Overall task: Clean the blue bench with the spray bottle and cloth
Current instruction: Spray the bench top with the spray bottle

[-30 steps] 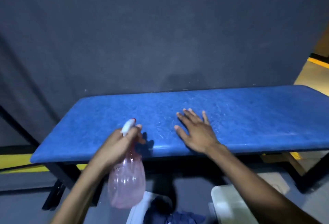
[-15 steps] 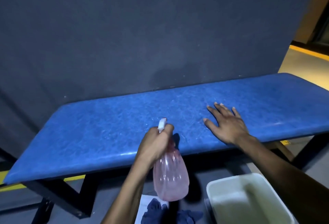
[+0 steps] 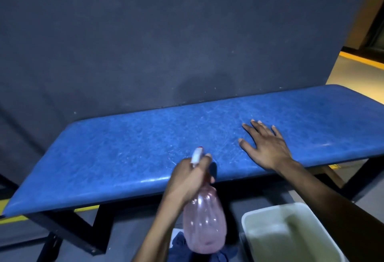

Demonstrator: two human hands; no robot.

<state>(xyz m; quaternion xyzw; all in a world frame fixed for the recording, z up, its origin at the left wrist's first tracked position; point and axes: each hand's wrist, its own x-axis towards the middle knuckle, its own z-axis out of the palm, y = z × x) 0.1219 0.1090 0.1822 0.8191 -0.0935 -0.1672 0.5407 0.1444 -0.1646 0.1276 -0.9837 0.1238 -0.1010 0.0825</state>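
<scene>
Left hand with pink spray bottle shifted rightward to lower centre, fingers wrapped on trigger; right hand stays flat, fingers spread, on blue table. Spraying ongoing; dark cloth at bottom untouched.

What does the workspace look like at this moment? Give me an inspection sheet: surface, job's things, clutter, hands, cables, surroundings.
Surface: blue bench, padded top with scuffs and faint wet sheen near the middle; dark frame beneath.
Job's things: pink spray bottle held in front of the bench's near edge, white nozzle pointing at the top; dark blue cloth lies on the floor below the bottle, partly hidden.
Clutter: pale plastic bin on the floor at lower right; contents cannot be told.
Hands: left hand grips the bottle's neck and trigger; right hand rests flat on the bench, fingers spread.
Cables: nothing seen.
Surroundings: dark grey wall behind the bench; yellow floor stripe at far right.
</scene>
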